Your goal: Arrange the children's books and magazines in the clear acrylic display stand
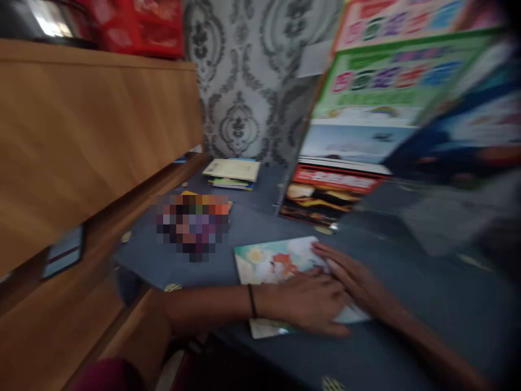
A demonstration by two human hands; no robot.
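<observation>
Apparently light, flexible and slippery, the thin, glossy green-and-white picture booklet (277, 265) grips best by its left edge; my left hand (311, 301) and right hand (350, 274) rest on it, fingers extended.

From a single head-worn camera, the gray tablecloth (254, 217) is viewed at close range, forward and down; the left hand (311, 301) and right hand (352, 277) are framed low, right of center, and the damask wallpaper (240, 125) is faced beyond.
</observation>
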